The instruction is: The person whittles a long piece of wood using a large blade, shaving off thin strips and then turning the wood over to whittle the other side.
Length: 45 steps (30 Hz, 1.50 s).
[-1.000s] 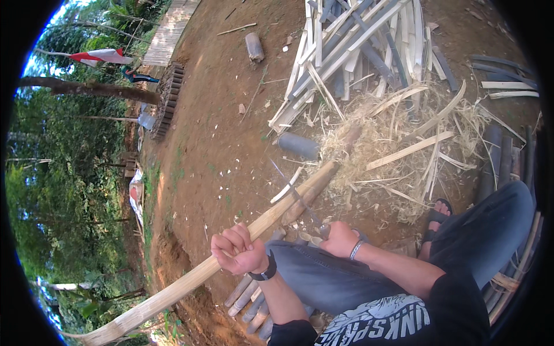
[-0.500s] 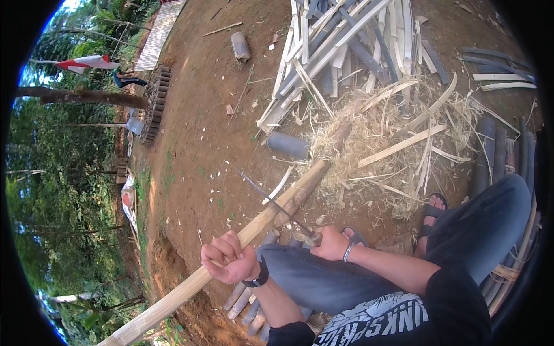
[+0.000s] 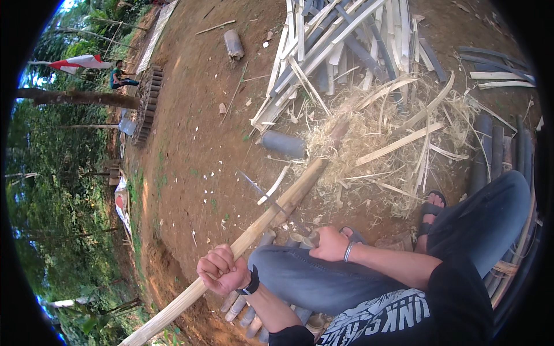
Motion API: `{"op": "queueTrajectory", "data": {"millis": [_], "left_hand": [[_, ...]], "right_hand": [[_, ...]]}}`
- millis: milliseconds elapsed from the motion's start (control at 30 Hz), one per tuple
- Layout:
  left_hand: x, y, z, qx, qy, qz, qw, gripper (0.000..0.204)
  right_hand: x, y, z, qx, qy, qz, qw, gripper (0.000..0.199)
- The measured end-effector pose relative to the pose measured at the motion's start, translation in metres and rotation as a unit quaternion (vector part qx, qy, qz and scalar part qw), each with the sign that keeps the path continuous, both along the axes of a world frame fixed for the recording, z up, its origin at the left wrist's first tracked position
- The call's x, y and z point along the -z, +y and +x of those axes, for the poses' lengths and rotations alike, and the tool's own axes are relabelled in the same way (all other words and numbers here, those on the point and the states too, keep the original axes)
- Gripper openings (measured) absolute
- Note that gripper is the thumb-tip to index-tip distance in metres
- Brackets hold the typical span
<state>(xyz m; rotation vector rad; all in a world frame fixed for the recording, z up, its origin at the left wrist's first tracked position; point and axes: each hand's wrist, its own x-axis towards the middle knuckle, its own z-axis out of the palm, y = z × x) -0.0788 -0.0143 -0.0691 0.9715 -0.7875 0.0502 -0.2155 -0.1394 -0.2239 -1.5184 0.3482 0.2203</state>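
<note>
A long pale bamboo strip slants from the lower left up to the shavings, its far part lying over a brown wooden piece. My left hand, wearing a dark wristband, is closed around the strip's nearer part. By my knee, my right hand is closed on the handle of a long-bladed knife. The thin dark blade crosses the strip, and its tip points to the far left. Blur hides exactly how the edge meets the surface.
Curly shavings heap beyond the strip. Split bamboo pieces are piled behind them. A cut bamboo section lies on the dirt. Bamboo poles lie at the right. A person is far off by stacked tubes.
My left hand has shifted a little down and to the left on or with the strip. The right hand stays almost in place, and the view has turned slightly.
</note>
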Motion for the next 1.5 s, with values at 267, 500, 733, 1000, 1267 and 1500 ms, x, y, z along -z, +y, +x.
{"op": "queueTrajectory", "data": {"millis": [267, 500, 733, 1000, 1267, 1500], "left_hand": [[0.002, -0.008, -0.008, 0.029, -0.047, 0.030, 0.998, 0.043], [-0.006, -0.020, -0.010, 0.045, -0.063, 0.039, 0.996, 0.045], [-0.010, -0.022, -0.008, 0.050, -0.068, 0.034, 0.996, 0.045], [-0.010, -0.018, -0.005, 0.037, -0.049, 0.032, 0.998, 0.045], [-0.007, -0.015, 0.001, 0.007, -0.041, 0.026, 0.999, 0.042], [-0.012, -0.019, 0.011, 0.013, -0.033, 0.020, 0.999, 0.041]], "right_hand": [[0.004, -0.019, 0.001, 0.007, 0.079, -0.021, 0.997, 0.034], [0.024, -0.022, 0.000, 0.022, 0.086, -0.019, 0.996, 0.031], [0.026, -0.015, 0.001, 0.040, 0.001, -0.046, 0.998, 0.032], [0.008, -0.008, -0.006, 0.005, -0.033, -0.014, 0.999, 0.030], [0.021, -0.011, 0.002, 0.050, 0.016, -0.006, 0.999, 0.029], [0.073, -0.028, 0.018, 0.059, 0.097, -0.032, 0.993, 0.028]]}}
